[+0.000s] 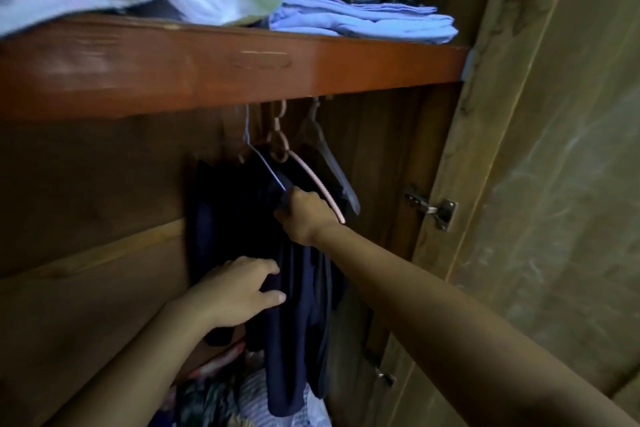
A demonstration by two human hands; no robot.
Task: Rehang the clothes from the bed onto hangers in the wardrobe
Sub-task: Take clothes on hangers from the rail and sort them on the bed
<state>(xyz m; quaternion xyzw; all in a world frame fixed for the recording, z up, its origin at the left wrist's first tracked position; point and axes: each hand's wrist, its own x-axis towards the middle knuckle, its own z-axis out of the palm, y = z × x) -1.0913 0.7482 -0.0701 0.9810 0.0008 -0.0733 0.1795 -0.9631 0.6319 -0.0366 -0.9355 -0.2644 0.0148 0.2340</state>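
Navy garment (298, 288) gripped by both hands' fingers: right hand (304, 215) beside pink hanger (311, 177), left hand (239, 291) lower.

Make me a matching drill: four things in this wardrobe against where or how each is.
Things:
1. right hand
2. left hand
3. folded blue cloth
4. pink hanger

States:
A. lying on the top shelf
B. hanging bare under the shelf
C. gripping the dark garment near its wire hanger
D. holding the garment lower down

Pairs: 1-C, 2-D, 3-A, 4-B
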